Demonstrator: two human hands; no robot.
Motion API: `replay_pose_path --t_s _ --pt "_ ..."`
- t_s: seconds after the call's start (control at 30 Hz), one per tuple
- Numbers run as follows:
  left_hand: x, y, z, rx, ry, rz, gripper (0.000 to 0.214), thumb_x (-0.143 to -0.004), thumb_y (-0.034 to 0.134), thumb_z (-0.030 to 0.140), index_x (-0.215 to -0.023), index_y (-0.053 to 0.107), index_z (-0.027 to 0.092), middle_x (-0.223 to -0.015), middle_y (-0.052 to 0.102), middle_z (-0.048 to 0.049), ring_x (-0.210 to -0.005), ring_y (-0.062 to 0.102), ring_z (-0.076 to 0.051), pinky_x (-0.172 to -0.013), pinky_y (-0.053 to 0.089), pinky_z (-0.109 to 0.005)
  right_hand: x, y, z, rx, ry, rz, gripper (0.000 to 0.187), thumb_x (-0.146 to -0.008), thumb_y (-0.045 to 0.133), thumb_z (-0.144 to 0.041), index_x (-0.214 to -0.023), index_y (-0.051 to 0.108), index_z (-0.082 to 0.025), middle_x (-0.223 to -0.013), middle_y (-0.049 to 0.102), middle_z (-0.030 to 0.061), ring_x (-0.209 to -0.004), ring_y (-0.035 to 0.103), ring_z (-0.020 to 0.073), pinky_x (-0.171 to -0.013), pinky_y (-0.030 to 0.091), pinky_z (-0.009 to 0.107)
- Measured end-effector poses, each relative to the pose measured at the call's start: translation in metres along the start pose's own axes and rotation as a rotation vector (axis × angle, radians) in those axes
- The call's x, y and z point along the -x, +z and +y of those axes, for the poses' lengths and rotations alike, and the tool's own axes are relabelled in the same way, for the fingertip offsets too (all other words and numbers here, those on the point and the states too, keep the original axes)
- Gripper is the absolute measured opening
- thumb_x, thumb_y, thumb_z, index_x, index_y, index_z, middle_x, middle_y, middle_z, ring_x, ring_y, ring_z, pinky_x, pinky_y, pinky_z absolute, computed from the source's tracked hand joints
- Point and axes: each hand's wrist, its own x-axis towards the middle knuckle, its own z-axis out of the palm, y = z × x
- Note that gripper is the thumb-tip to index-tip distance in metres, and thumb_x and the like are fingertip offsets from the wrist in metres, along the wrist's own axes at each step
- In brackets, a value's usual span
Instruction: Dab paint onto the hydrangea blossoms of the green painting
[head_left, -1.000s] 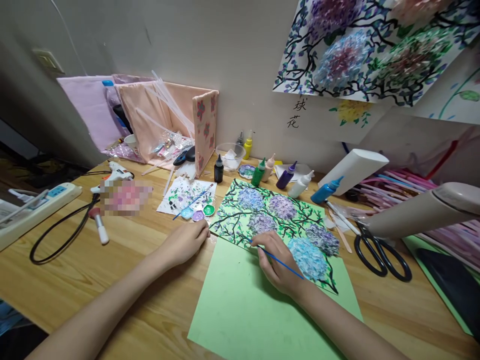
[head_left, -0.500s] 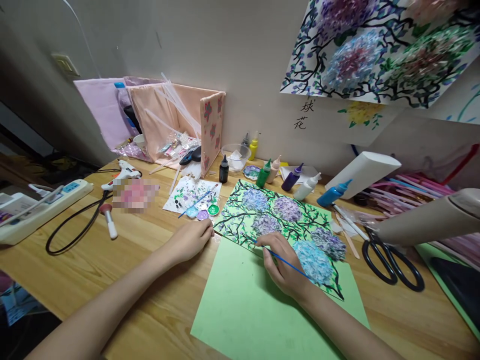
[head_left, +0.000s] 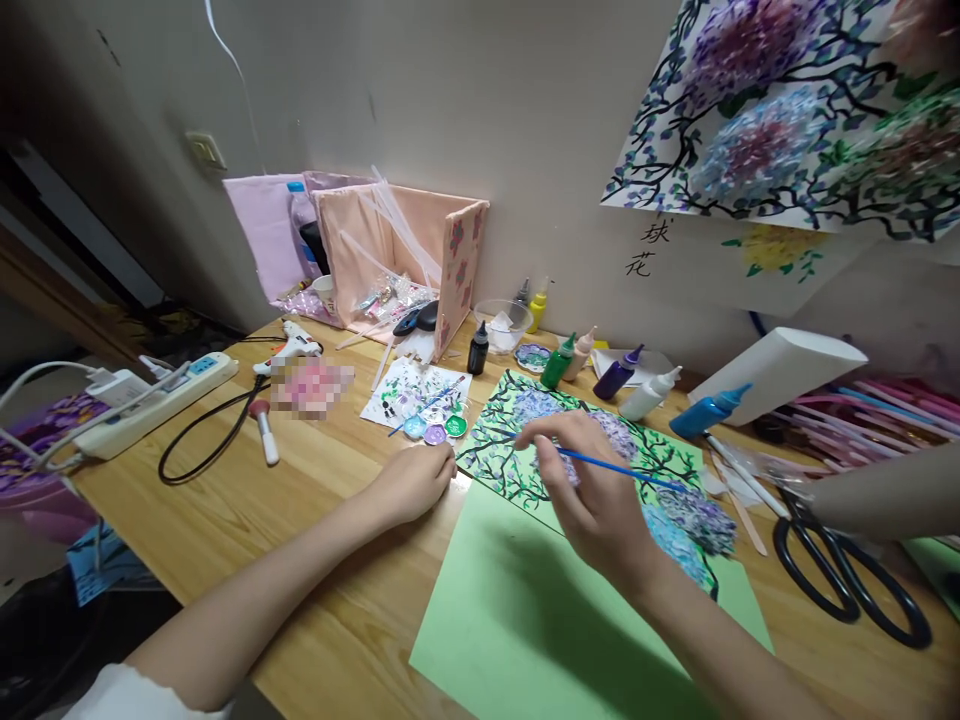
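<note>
My right hand (head_left: 592, 500) pinches a thin blue paintbrush (head_left: 626, 469) and hovers over a painting of purple and blue flower clusters (head_left: 517, 460) on a green ground. The painting lies on a plain green sheet (head_left: 525, 620). My left hand (head_left: 411, 482) rests curled on the wooden table (head_left: 300, 520) at the painting's left corner, its fingertips by a small clear bit I cannot make out. Just beyond it sit three small paint caps (head_left: 435, 430) and a paint-smeared paper (head_left: 412, 388) with a second brush.
Paint bottles stand along the painting's far edge: black (head_left: 477, 350), green (head_left: 558, 363), purple (head_left: 616, 375), white (head_left: 649, 393), blue (head_left: 709, 412). Black scissors (head_left: 847, 575) lie at right. A glue gun (head_left: 292, 347), power strip (head_left: 150, 400) and pink fabric box (head_left: 405, 260) are at left.
My right hand lifted from the painting's near edge and moved up over its middle with the brush. The view swung left and down. My left hand stayed by the corner.
</note>
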Motion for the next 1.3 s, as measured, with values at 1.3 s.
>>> replay_pose_path --t_s 1.3 --pt "0.003 0.002 0.003 -0.062 -0.010 -0.009 0.029 -0.091 0.022 0.030 -0.093 0.048 0.018 -0.090 0.063 -0.0106 -0.081 0.060 -0.024 -0.063 0.039 -0.031 -0.037 0.069 0.025 0.022 0.139 -0.255 0.028 -0.092 0.036 -0.028 -0.074 0.056 -0.019 -0.071 0.064 0.0026 -0.072 0.058 0.0155 -0.071 0.036 0.027"
